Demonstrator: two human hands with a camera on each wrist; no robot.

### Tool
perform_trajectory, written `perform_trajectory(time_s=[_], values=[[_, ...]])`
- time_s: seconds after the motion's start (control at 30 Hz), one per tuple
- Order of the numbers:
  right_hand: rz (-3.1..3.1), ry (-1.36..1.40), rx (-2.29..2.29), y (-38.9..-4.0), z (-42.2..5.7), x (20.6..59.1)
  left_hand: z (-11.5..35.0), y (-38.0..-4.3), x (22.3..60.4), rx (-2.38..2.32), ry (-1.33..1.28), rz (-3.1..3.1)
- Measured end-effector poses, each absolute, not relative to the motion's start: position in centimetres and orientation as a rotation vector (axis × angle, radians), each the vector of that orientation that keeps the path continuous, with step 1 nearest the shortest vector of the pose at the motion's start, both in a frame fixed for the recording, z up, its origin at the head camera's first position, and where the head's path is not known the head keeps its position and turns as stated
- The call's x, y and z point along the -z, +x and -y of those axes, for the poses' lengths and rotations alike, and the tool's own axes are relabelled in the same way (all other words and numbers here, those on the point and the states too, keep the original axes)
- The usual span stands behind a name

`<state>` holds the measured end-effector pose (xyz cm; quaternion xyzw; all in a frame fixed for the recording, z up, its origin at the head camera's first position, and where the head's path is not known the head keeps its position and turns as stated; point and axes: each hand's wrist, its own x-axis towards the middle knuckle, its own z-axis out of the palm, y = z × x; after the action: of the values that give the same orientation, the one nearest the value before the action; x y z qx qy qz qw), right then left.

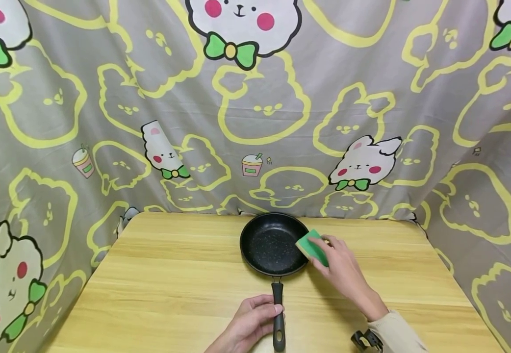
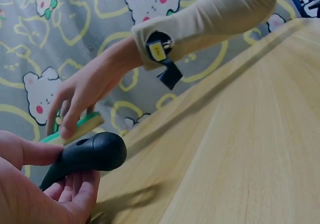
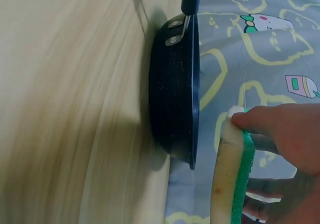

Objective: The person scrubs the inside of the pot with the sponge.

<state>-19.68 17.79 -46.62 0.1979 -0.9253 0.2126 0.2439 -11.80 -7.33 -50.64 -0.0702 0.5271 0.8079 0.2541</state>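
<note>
The surface [image 1: 171, 274] is pale, wood-grained, with rounded far corners. Grey draped fabric [image 1: 255, 196] encloses its far, left and right sides; print: yellow-outlined animals [image 1: 266, 117], white heads [image 1: 361, 159] with green bows [image 1: 361, 184], pink cups [image 1: 252, 165].

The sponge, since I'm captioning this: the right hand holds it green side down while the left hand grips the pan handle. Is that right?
No: the head view shows the sponge green side up. The right hand holds it and the left hand grips the pan handle.
</note>
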Motion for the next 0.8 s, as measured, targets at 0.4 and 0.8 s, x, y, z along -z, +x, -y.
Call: perform_trajectory(time_s=[0.4,0.8], values=[[2.595,0.581,-0.601,-22.1,-15.5,46.9,7.4,-11.9,50.7,-2.181,-0.194,-1.431],[2.678,0.627,-0.530,-24.5,-13.1,47.2,7.4,-11.9,50.8,-2.175,-0.214,-1.437]])
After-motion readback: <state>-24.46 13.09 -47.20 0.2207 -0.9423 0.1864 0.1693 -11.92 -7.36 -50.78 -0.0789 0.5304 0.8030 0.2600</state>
